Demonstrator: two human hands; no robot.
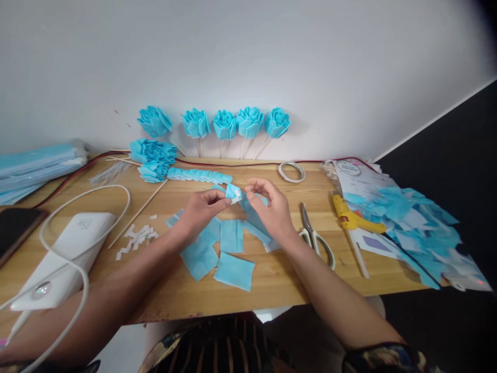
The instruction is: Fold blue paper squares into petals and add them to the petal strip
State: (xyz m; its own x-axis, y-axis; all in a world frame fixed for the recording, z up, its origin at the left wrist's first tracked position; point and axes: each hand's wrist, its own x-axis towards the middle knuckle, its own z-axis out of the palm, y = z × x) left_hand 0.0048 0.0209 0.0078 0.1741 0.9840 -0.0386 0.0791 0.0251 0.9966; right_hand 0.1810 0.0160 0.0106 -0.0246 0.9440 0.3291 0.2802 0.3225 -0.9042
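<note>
Between the thumb and fingers of my left hand point(200, 213) is a small folded blue fabric petal point(233, 191) with white pieces on its front. Close to its right side, my right hand point(272, 210) has thumb and forefinger pinched together; what they hold, if anything, is too small to make out. Beneath both hands lie several cut blue fabric squares point(232, 236), some overlapping. A row of folded blue petals point(198, 175) stretches behind my left hand. Short white tape strips point(136, 237) sit in a loose pile to the left, beside a thin wooden stick point(137, 213).
Blue fabric roses point(225, 125) on sticks lean against the wall. To the right are scissors point(306, 220), a yellow glue gun point(355, 220), a tape roll point(292, 180) and blue scraps point(419, 223). A white power bank point(73, 248), its cable and a phone point(17, 230) occupy the left.
</note>
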